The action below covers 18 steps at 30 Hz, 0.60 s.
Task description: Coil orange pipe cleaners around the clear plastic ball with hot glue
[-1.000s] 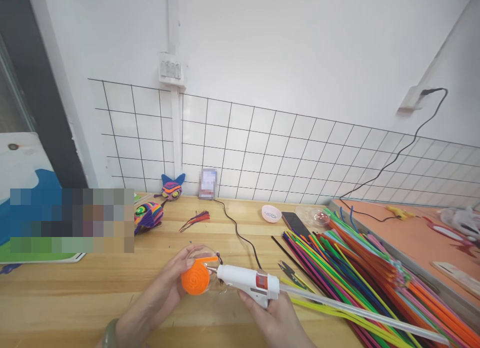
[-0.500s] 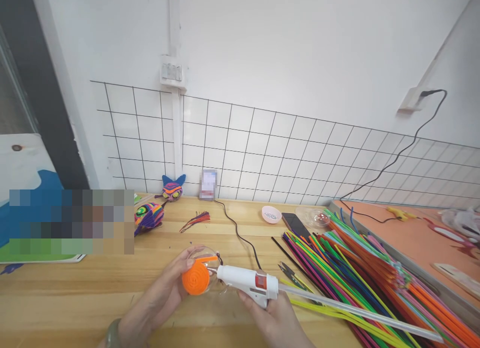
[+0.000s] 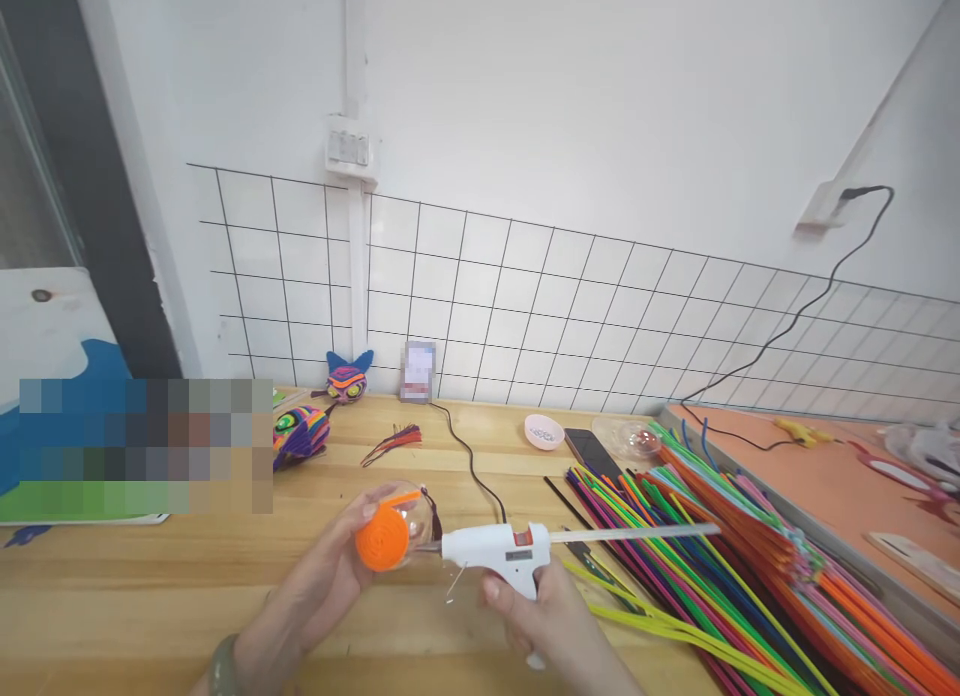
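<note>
My left hand (image 3: pixel 341 559) is closed around a clear plastic ball (image 3: pixel 417 516). An orange spiral disc of coiled pipe cleaner (image 3: pixel 382 538) covers the ball's near left side, and an orange strip runs across its top. A dark tassel (image 3: pixel 433 508) hangs at the ball's right. In my right hand (image 3: pixel 547 616) is a white hot glue gun (image 3: pixel 487 548), gripped by its handle. Its metal nozzle points left, up against the ball beside the orange disc. A long clear glue stick (image 3: pixel 637 532) sticks out from the gun's back. Thin glue strands hang under the nozzle.
Bundles of coloured pipe cleaners (image 3: pixel 675 576) spread over the right side, with scissors (image 3: pixel 589 556) at their left edge. Behind lie a pink bowl (image 3: pixel 544 432), a dark phone (image 3: pixel 592 451) and red threads (image 3: pixel 397 441). Two colourful yarn-like figures (image 3: pixel 304 431) stand at back left.
The ball has turned slightly and shifted left with my left hand. The glue gun has rolled upright and its glue stick has swung up from a downward slant to nearly level.
</note>
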{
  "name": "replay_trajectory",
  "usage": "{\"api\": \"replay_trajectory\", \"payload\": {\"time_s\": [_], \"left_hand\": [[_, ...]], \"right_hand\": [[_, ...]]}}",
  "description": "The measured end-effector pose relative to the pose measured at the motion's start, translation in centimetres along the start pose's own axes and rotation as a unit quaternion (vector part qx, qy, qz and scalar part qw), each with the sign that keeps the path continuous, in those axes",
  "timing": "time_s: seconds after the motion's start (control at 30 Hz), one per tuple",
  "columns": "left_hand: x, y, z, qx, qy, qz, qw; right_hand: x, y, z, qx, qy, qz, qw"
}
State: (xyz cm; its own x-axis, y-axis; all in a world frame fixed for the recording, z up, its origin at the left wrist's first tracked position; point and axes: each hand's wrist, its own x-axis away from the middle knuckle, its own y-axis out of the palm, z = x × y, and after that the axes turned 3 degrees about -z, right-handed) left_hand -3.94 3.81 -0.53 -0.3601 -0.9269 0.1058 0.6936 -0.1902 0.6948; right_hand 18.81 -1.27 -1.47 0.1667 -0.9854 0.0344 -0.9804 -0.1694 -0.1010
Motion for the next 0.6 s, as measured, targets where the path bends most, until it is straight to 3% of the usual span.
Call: {"api": "replay_trajectory", "payload": {"time_s": [0.13, 0.27, 0.4, 0.5, 0.6], "left_hand": [[-0.3, -0.3, 0.6, -0.011, 0.030, 0.025, 0.999], [-0.7, -0.5, 0.8, -0.056, 0.076, 0.045, 0.994], [-0.6, -0.1, 0.7, -0.084, 0.087, 0.069, 0.990], [-0.3, 0.3, 0.6, -0.113, 0.081, 0.057, 0.989], [0.2, 0.6, 0.2, -0.141, 0.066, 0.033, 0.987]], "right_hand": [[-0.2, -1.0, 0.2, -0.014, 0.074, -0.064, 0.995], [-0.1, -0.9, 1.4, 0.076, 0.151, -0.105, 0.980], [0.0, -0.3, 2.6, 0.162, 0.127, -0.065, 0.976], [0.1, -0.1, 2.4, 0.202, 0.101, -0.022, 0.974], [0.1, -0.1, 1.6, 0.284, 0.018, 0.053, 0.957]]}}
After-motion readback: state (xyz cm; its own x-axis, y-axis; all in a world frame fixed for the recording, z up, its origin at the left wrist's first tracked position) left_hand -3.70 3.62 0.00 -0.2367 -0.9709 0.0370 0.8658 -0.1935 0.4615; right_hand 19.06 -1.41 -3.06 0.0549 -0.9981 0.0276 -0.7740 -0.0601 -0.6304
